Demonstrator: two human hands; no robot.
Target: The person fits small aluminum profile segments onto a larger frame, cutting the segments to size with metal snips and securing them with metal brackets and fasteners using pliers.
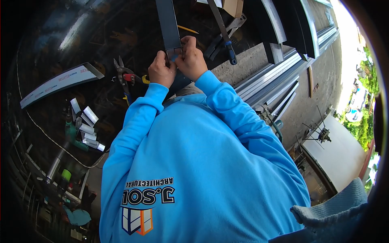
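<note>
Both hands meet at the near end of a long, narrow, dark grey sheet-metal strip (169,26), which lies on a dark glossy work surface (101,36) and runs away from the person. Left hand (161,71): fingers curled, pinching the strip's left edge. Right hand (191,60): fingers bunched on the same end, thumb side pressed close to the left hand.

Handling, by judgement: thin and light, stiff along its length but bendable at the end; cut edges probably sharp, so the flat faces near the end are the safer hold.

Adjacent items: red-handled tin snips (125,77), just left of the left hand; white-filmed angled trim piece (56,84); small cut silvery offcuts (87,128); blue-handled bar clamp (226,34).
</note>
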